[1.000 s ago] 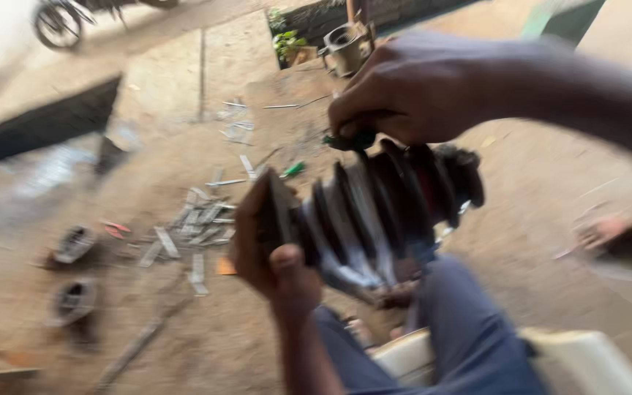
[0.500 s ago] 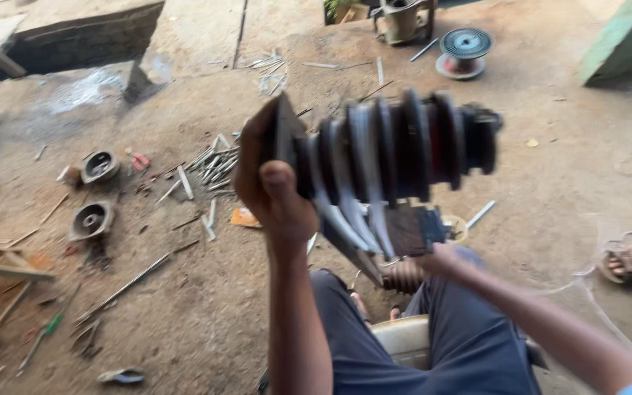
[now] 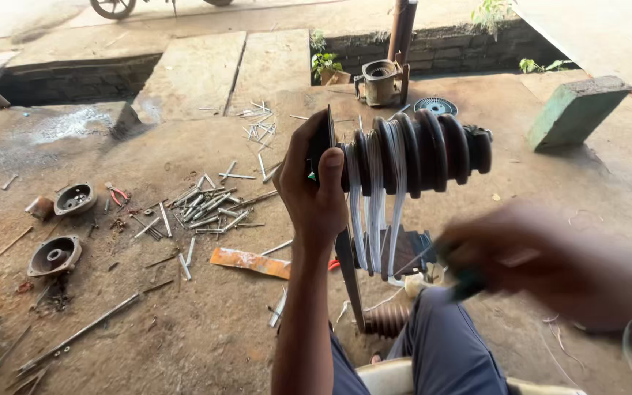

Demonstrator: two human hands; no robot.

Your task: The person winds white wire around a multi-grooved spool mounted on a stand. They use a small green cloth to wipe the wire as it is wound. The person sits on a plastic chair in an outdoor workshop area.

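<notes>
Coil-winding former [image 3: 411, 153], black and ribbed, with white wire in its grooves: my left hand [image 3: 314, 192] grips its end plate; my blurred right hand [image 3: 532, 252] holds a dark tool

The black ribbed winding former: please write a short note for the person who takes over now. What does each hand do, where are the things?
Left hand: grips the end plate of the black ribbed former, held level above the lap.
Right hand: blurred, below the former; it seems to hold a small dark tool, grip unclear.
White wire: wound in the left grooves; the right grooves are bare.
Loose bolts and two round end caps lie on the ground.
</notes>
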